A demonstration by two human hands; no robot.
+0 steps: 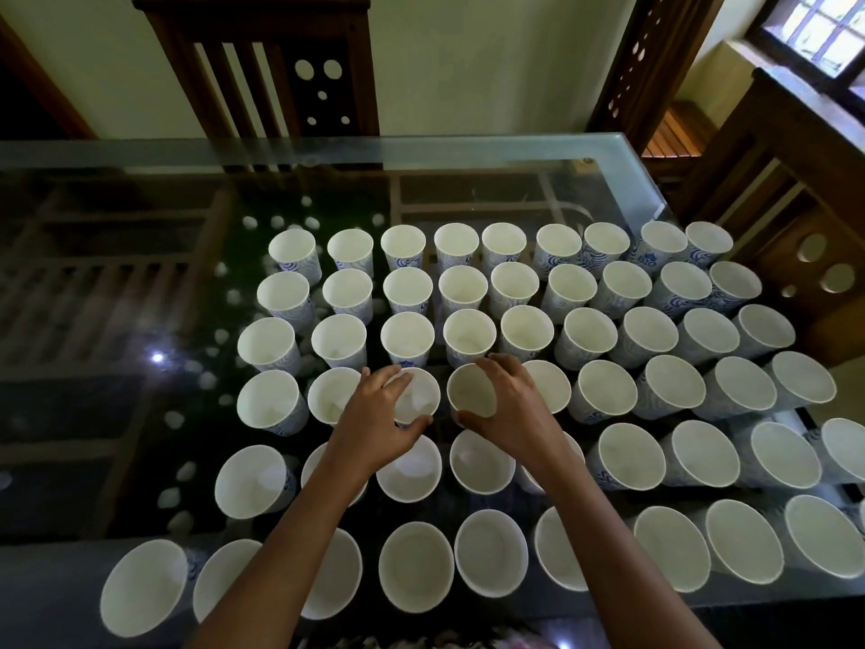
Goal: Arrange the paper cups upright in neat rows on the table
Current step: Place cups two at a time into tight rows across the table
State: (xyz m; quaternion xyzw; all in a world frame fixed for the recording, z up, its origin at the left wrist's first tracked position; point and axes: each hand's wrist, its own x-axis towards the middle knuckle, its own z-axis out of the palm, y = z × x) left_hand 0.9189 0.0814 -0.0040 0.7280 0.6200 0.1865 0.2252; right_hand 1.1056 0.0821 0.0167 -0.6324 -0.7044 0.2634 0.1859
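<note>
Several rows of white paper cups with blue print stand upright, mouths up, on a glass-topped table (117, 391). My left hand (381, 421) wraps around the rim of one cup (419, 398) in the fourth row from the far side. My right hand (508, 409) grips the neighbouring cup (470, 391) in the same row, fingers over its far rim and thumb at its near side. Both forearms cross over the nearer rows and hide parts of a few cups there.
The cup grid fills the table's middle and right, reaching the right edge (664, 213) and the near edge. The left part of the glass holds no cups. Dark wooden chairs stand at the far side (262, 82) and at the right (795, 203).
</note>
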